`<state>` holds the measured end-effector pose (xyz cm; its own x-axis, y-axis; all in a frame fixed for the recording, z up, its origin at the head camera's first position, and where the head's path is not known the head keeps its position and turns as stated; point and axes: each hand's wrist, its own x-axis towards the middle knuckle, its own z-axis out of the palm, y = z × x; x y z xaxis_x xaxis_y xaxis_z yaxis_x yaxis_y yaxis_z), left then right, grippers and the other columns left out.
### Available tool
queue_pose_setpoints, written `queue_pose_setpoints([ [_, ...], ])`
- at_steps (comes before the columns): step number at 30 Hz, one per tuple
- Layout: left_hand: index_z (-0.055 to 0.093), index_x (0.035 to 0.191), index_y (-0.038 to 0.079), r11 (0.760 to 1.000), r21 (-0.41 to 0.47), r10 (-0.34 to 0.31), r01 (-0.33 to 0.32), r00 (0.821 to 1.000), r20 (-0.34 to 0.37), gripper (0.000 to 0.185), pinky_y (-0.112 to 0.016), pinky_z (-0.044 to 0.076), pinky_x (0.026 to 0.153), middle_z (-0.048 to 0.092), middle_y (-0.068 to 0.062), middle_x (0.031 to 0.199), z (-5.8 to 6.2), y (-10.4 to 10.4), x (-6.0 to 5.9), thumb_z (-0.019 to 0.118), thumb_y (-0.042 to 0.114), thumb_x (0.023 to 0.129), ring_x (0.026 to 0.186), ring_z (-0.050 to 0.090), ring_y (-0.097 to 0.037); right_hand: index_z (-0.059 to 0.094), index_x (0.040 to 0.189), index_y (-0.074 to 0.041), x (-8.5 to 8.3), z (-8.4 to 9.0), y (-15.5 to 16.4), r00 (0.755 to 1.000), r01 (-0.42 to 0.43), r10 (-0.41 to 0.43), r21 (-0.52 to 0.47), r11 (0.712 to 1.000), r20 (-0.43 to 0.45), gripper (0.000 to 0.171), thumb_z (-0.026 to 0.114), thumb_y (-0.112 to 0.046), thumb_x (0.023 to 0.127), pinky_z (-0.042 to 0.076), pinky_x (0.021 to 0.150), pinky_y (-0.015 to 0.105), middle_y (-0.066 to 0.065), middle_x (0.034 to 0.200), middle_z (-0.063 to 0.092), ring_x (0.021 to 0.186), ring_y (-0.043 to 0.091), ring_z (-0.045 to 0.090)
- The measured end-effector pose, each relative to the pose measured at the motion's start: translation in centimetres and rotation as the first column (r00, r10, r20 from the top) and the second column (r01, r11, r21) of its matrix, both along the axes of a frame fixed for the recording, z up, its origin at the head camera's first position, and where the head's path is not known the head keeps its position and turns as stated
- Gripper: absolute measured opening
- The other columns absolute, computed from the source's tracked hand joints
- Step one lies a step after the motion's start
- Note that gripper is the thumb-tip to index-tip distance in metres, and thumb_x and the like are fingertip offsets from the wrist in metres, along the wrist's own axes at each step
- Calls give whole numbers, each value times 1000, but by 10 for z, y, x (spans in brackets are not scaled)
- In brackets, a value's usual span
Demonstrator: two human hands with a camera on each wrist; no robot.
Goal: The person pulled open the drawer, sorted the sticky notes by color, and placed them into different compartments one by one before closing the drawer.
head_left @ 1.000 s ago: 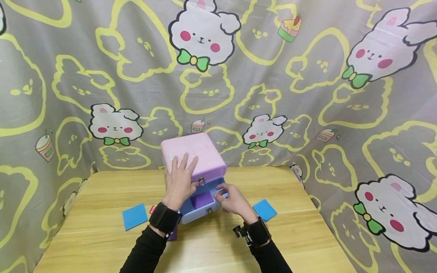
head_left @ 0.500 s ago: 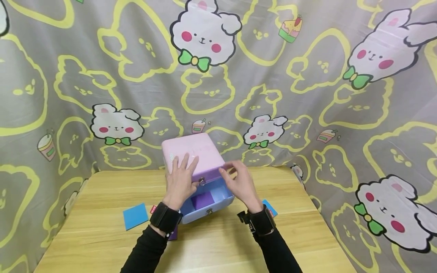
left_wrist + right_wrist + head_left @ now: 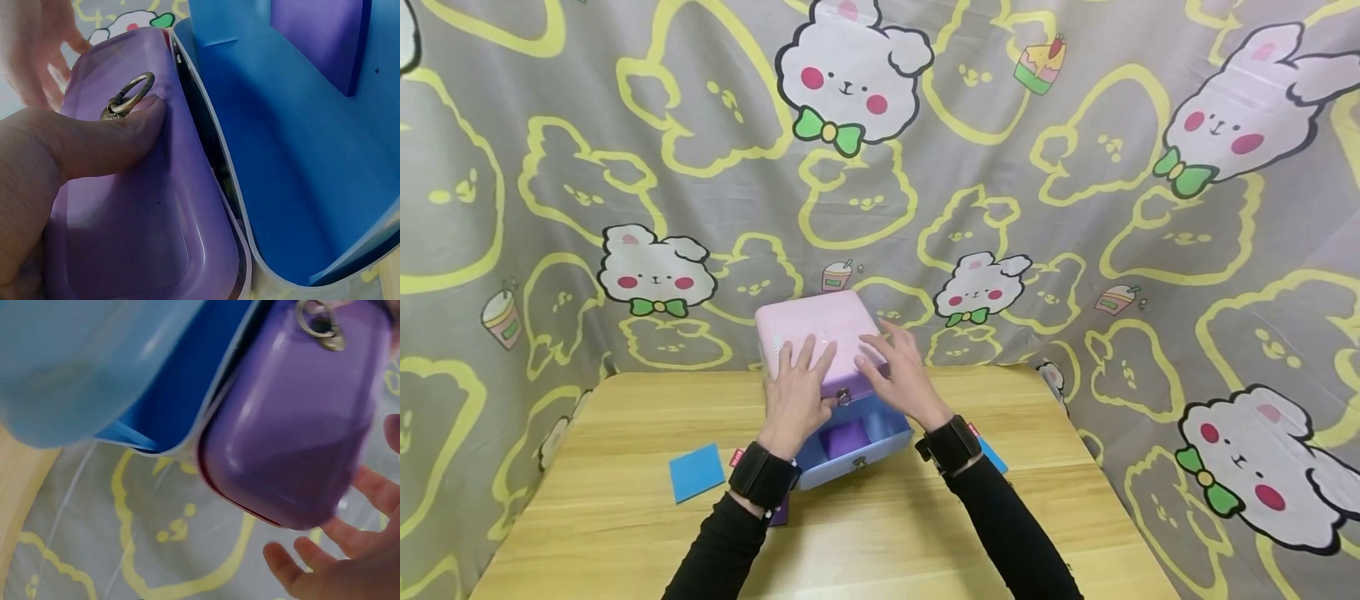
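Note:
A small box with a pink top [image 3: 820, 321] stands at the back of the table. Its upper purple drawer [image 3: 125, 212] is closed and carries a metal ring pull [image 3: 134, 94]. Below it, the light blue drawer [image 3: 827, 477] is pulled out, with a flat purple piece [image 3: 844, 439] inside. My left hand [image 3: 793, 404] rests on the pink top with fingers spread; its thumb presses the purple front beside the ring. Over the top's right edge is my right hand [image 3: 906, 379], fingers spread and gripping nothing; whether its fingertips touch the box is unclear.
A blue square [image 3: 697, 472] lies left of the box, near a small red tag [image 3: 737, 457]. Another blue piece [image 3: 994, 455] lies on the right, partly behind the right wrist. A dark purple piece [image 3: 780, 512] shows beneath the left wrist. A patterned curtain [image 3: 1075, 275] hangs behind.
My right hand has risen from the blue drawer, past the box's right front corner, to the right edge of the pink top. The left hand and the box have stayed put.

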<state>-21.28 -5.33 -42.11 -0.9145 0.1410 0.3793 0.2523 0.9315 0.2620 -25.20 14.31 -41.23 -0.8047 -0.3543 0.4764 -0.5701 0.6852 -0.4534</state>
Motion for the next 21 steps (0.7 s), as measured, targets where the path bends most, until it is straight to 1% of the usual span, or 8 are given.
queue_pose_setpoints([
  [2,48,151,23,1000,-1,2,-2,1000,0,91,-77,48,92,41,-16,161,0,-1,0,92,31,72,145,35,-52,64,136,-13,-6,-3,-2,1000,-11,11,6,1000,23,42,63,-34,100,31,118,67,23,160,38,149,42,33],
  [6,48,152,23,1000,0,-2,2,1000,11,91,-78,46,94,41,-16,161,-1,-2,0,92,31,72,145,35,-52,63,139,-14,-15,-7,-5,995,-26,25,7,1000,102,43,60,-35,101,32,120,64,19,163,36,151,38,31],
  [9,47,152,23,1000,0,-7,7,1000,18,91,-78,45,95,40,-16,162,-2,0,0,91,31,72,146,34,-52,59,143,-17,-21,-10,-4,987,-34,31,17,999,156,45,56,-35,102,29,122,63,17,164,34,152,39,31],
  [13,48,152,23,1000,1,-9,9,1000,10,92,-79,44,96,41,-16,161,-4,1,0,91,31,72,145,34,-52,52,150,-23,-27,-15,-4,977,-34,31,11,999,210,50,52,-37,102,28,122,65,12,168,29,154,39,30],
  [16,48,152,23,1000,-2,-6,6,1000,9,93,-78,45,96,41,-16,162,-4,1,1,92,31,71,145,34,-52,45,154,-30,-29,-18,-2,964,-30,29,2,1000,265,53,51,-42,102,29,121,66,6,171,21,155,36,29],
  [18,48,152,23,1000,-5,-3,3,1000,4,93,-78,46,94,41,-16,161,-4,1,1,93,31,70,145,35,-52,41,155,-34,-31,-19,-1,955,-33,29,8,999,294,54,48,-45,103,29,120,66,3,173,16,156,36,27],
  [21,49,151,23,1000,-6,-2,2,1000,-7,94,-77,46,95,42,-16,161,-2,1,1,94,31,69,144,36,-52,36,157,-37,-34,-18,0,948,-34,27,18,999,316,54,43,-48,105,28,121,66,1,173,11,157,35,25],
])
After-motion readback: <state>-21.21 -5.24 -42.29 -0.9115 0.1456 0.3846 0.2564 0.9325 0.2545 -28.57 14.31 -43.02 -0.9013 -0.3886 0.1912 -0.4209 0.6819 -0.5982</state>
